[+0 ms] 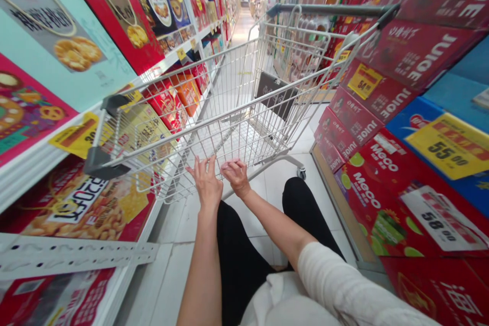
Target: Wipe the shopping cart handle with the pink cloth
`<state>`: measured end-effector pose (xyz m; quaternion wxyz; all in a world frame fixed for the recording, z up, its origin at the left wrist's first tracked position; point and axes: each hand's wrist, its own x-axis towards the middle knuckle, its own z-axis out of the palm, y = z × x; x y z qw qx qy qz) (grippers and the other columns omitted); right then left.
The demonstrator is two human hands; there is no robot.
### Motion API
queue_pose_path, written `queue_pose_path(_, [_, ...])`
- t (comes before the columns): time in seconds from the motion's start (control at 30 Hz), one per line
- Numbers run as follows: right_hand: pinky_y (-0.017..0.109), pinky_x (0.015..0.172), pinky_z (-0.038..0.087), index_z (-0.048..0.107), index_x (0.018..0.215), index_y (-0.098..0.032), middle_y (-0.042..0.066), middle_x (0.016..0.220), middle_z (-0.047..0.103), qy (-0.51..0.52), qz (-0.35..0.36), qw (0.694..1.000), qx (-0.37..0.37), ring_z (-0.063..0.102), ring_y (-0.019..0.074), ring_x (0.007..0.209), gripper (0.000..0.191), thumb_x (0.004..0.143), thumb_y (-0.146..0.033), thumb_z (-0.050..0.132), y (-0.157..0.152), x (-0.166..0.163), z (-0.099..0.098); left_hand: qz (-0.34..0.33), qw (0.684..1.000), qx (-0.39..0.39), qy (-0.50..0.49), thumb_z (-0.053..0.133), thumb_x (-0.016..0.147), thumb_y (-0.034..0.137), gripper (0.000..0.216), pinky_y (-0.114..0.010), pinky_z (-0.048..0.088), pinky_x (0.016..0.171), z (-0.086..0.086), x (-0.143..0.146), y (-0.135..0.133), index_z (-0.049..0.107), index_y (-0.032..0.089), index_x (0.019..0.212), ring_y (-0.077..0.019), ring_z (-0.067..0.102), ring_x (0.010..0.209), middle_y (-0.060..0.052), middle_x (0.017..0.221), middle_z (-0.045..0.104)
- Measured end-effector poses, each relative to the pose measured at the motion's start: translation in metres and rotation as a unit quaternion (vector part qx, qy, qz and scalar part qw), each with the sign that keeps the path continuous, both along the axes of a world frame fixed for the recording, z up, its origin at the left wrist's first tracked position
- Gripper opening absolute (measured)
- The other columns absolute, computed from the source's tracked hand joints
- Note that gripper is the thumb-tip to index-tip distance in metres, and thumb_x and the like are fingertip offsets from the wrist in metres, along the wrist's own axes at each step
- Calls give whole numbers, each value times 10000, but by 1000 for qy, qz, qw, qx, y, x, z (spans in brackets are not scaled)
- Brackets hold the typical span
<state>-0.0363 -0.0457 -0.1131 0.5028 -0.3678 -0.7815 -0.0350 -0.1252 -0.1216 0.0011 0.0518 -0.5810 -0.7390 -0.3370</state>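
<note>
A grey wire shopping cart stands across the aisle in front of me, its dark handle toward the far right. My left hand is up against the lower side of the basket, fingers spread over the wires. Just right of it, my right hand has its fingers bent and close together at the same wire side. The fingertips of the right hand are partly hidden. Through the mesh no goods show in the basket. A dark panel hangs inside the handle end.
On the left, a shelf carries gift boxes and snack cartons. Stacked red drink cartons with yellow price tags line the right side. A caster stands near my knee. Tiled floor lies below.
</note>
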Motion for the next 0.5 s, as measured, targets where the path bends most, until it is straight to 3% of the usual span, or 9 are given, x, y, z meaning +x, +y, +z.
queue_pose_path(0.13, [406,1011,579,803,973,-260,100,1154,736,-1,27,999,16,592,210,1107,61,917,-235,794,-3,15,0,2,1000,5,8,443,769,-8,676,-671,136,1331,0,-2,1,643,133,1399,-360,342,1591,-183,1355,647])
queue_pose_path(0.3, [467,1076,551,817,1007,-293,105,1182,704,68,-48,996,42,568,251,1199,103,932,-240,769,22,26,24,6,1000,12,-1,456,746,-20,706,-698,32,1325,-2,1,1,647,167,1399,-353,337,1593,-167,1351,644])
queue_pose_path(0.5, [392,970,580,810,950,-256,94,1100,723,15,-24,999,33,572,225,1081,43,918,-239,787,6,35,4,9,1000,11,-1,460,704,-22,733,-708,-14,1316,-1,1,0,649,159,1389,-358,347,1586,-172,1324,643])
